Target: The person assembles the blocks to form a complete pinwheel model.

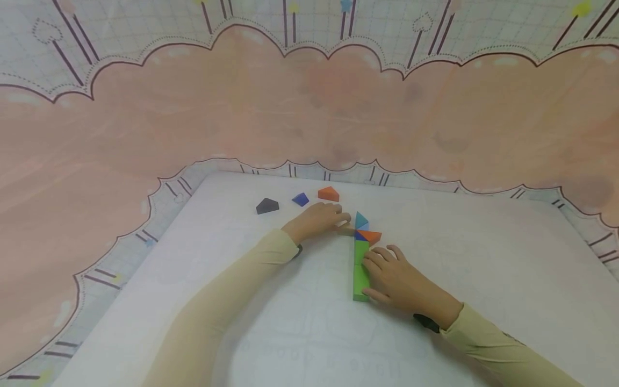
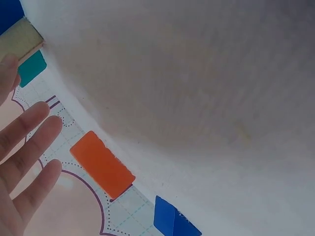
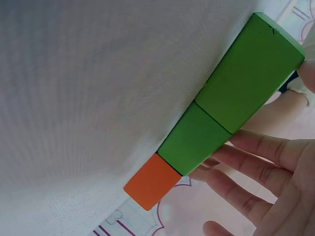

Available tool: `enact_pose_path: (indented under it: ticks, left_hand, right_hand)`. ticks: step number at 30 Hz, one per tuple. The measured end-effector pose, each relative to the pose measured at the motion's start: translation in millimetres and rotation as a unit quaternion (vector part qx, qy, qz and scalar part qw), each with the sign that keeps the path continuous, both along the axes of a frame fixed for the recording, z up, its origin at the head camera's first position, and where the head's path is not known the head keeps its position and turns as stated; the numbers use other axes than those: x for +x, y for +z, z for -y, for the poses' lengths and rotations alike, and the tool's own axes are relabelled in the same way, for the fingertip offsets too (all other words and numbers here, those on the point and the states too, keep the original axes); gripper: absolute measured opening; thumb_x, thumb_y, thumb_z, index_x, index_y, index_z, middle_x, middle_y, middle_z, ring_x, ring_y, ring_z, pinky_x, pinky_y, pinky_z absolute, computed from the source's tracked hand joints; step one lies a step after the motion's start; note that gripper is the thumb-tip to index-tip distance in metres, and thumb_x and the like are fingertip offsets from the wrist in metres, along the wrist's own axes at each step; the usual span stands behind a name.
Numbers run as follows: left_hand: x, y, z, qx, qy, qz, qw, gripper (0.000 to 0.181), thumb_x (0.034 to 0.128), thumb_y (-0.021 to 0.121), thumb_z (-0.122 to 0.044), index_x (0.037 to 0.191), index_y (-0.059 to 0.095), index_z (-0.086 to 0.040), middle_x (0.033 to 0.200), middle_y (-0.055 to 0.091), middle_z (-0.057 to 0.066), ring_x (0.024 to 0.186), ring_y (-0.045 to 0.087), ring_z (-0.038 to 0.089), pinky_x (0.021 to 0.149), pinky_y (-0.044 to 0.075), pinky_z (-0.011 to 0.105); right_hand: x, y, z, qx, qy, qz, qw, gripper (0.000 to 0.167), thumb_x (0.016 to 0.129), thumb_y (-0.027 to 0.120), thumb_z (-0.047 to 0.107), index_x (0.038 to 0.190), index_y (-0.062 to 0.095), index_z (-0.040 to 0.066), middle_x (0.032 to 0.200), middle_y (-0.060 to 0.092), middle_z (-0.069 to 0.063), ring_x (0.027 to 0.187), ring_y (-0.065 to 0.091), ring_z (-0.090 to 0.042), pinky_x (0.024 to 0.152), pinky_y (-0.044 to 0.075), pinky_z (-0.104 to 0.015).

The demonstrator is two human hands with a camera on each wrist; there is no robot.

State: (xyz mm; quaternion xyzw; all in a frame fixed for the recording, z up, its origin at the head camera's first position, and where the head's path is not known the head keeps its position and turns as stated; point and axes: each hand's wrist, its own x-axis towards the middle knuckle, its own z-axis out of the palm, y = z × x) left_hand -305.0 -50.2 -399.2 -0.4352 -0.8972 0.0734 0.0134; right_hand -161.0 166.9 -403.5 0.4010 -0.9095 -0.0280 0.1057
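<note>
My left hand (image 1: 319, 219) is at a tan wooden block (image 1: 346, 231), which lies left of the joined colored pieces. In the left wrist view, thumb and index finger meet at the tan block (image 2: 20, 42), the other fingers spread. My right hand (image 1: 403, 277) touches the right side of two green blocks (image 1: 360, 279) placed end to end, its fingers fairly straight. Beyond the green blocks sit an orange triangular block (image 1: 372, 236), a small dark blue piece (image 1: 360, 235) and light blue triangular pieces (image 1: 360, 220).
At the back left of the white tabletop (image 1: 290, 322) lie a black angular block (image 1: 267, 206), a blue block (image 1: 301, 199) and another orange block (image 1: 329, 194). A patterned cloth (image 1: 290, 107) with cloud shapes surrounds the tabletop.
</note>
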Motion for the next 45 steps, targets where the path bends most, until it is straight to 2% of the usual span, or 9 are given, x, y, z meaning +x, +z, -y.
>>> enact_pose_path:
  ticks: [5,10,14,20,23,26,30,35,45]
  left_hand:
    - [0.7,0.5,0.0,0.004,0.008,0.006,0.9999,0.033,0.0951,0.054,-0.02,0.127,0.052,-0.026,0.104,0.061,-0.001,0.089,0.057,0.013,0.087,0.048,0.028]
    - [-2.8,5.0,8.8,0.037,0.017,0.027,0.9988,0.036,0.0932,0.058,-0.026,0.128,0.053,-0.02,0.12,0.062,0.004,0.108,0.06,0.02,0.097,0.046,0.034]
    - [-12.9,11.0,23.0,0.066,0.047,0.037,0.9961,0.04,0.0929,0.059,-0.026,0.131,0.052,-0.016,0.13,0.057,0.005,0.119,0.055,0.022,0.102,0.042,0.038]
    - [-32.6,18.2,41.7,0.061,0.109,0.017,0.992,0.04,0.0915,0.061,-0.025,0.13,0.051,-0.016,0.116,0.059,0.008,0.105,0.057,0.025,0.096,0.044,0.039]
    - [-42.7,17.5,45.0,0.055,0.138,0.016,0.9888,0.037,0.0918,0.06,-0.024,0.126,0.051,-0.014,0.116,0.058,0.009,0.107,0.055,0.026,0.098,0.043,0.039]
    - [-52.7,13.8,43.4,0.06,0.153,0.009,0.9863,0.036,0.0923,0.059,-0.023,0.125,0.052,-0.013,0.12,0.057,0.01,0.112,0.054,0.027,0.101,0.041,0.041]
    - [-67.1,4.9,35.4,0.059,0.162,-0.022,0.9848,0.036,0.0926,0.057,-0.023,0.126,0.052,-0.009,0.121,0.057,0.011,0.114,0.053,0.029,0.1,0.042,0.043]
    - [-81.3,-4.9,21.1,0.054,0.158,-0.054,0.9845,0.039,0.0922,0.055,-0.022,0.128,0.052,-0.006,0.121,0.059,0.012,0.113,0.055,0.03,0.098,0.042,0.045]
    - [-83.4,-8.9,8.8,0.056,0.16,-0.061,0.9837,0.04,0.0924,0.051,-0.016,0.132,0.052,-0.011,0.126,0.057,0.015,0.114,0.053,0.032,0.101,0.039,0.047]
  right_hand:
    - [-0.2,-0.4,0,0.004,-0.003,0.005,1.0,0.056,0.086,0.06,0.048,0.121,0.054,0.005,0.122,0.058,-0.01,0.116,0.05,-0.029,0.098,0.037,-0.056]
    - [-0.9,-0.9,-1,0.008,-0.004,0.006,0.9999,0.056,0.087,0.058,0.048,0.121,0.054,0.004,0.123,0.058,-0.011,0.117,0.05,-0.029,0.098,0.037,-0.055]
    - [-1.5,-1.4,-1,0.006,-0.001,0.001,1.0,0.056,0.087,0.059,0.048,0.121,0.054,0.004,0.122,0.058,-0.011,0.116,0.05,-0.029,0.098,0.037,-0.055]
    - [-1.1,-0.7,-2,-0.005,0.005,-0.003,1.0,0.056,0.085,0.061,0.047,0.12,0.054,0.004,0.121,0.058,-0.011,0.115,0.051,-0.029,0.097,0.038,-0.055]
    - [-0.9,-0.1,-2,-0.006,0.006,-0.001,1.0,0.056,0.086,0.061,0.047,0.12,0.054,0.003,0.121,0.058,-0.011,0.115,0.051,-0.029,0.097,0.038,-0.055]
    - [-0.8,0.2,-2,-0.003,0.003,0.003,1.0,0.056,0.086,0.06,0.047,0.12,0.054,0.004,0.121,0.058,-0.011,0.116,0.05,-0.029,0.097,0.038,-0.055]
    - [-0.7,-0.2,-1,-0.001,0.001,0.004,1.0,0.056,0.086,0.06,0.048,0.121,0.054,0.004,0.121,0.058,-0.01,0.116,0.051,-0.029,0.097,0.038,-0.055]
    - [-1.0,-1.5,-2,-0.003,0.007,-0.003,1.0,0.055,0.087,0.06,0.047,0.119,0.054,0.004,0.12,0.058,-0.01,0.115,0.051,-0.029,0.097,0.039,-0.054]
    - [-0.2,-0.2,0,-0.003,0.007,-0.002,1.0,0.055,0.087,0.06,0.047,0.12,0.055,0.003,0.12,0.058,-0.01,0.115,0.051,-0.028,0.097,0.039,-0.055]
